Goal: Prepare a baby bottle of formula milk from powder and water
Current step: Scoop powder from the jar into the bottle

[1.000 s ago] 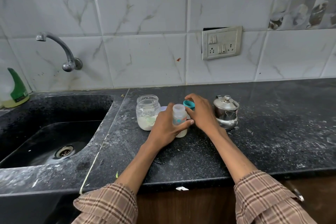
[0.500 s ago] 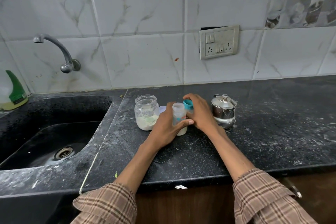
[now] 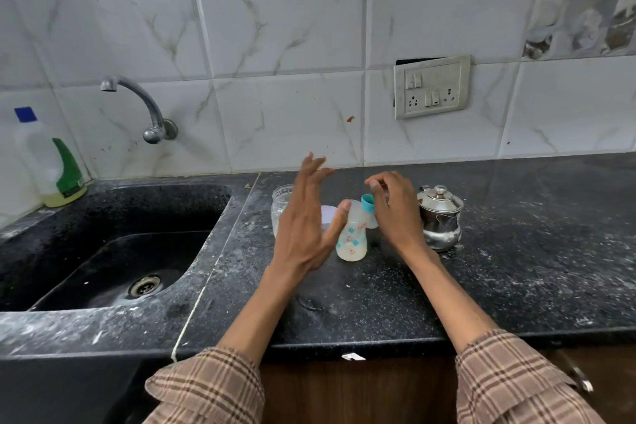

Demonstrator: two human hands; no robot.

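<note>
A small clear baby bottle [image 3: 351,237] with teal and red prints stands upright and uncapped on the black counter [image 3: 516,251], a little white content at its bottom. My left hand [image 3: 306,217] is lifted just left of it, fingers spread, thumb near the bottle's neck. My right hand [image 3: 395,206] hovers to the bottle's right, fingers loosely curled and holding nothing. The teal bottle cap [image 3: 367,208] sits right behind the bottle. A glass jar [image 3: 280,206] of white powder is partly hidden behind my left hand. A steel kettle [image 3: 440,215] with a lid stands at the right.
A black sink [image 3: 113,251] with a drain lies to the left, under a wall tap [image 3: 137,100]. A dish-soap bottle [image 3: 51,162] stands at the sink's far-left corner. A white lid [image 3: 328,213] lies behind my left hand. A wall socket [image 3: 432,86] is above the counter.
Both hands have let go: my left hand released the bottle and rose with fingers spread; my right hand lifted off the teal cap. The camera has tilted and moved closer.
</note>
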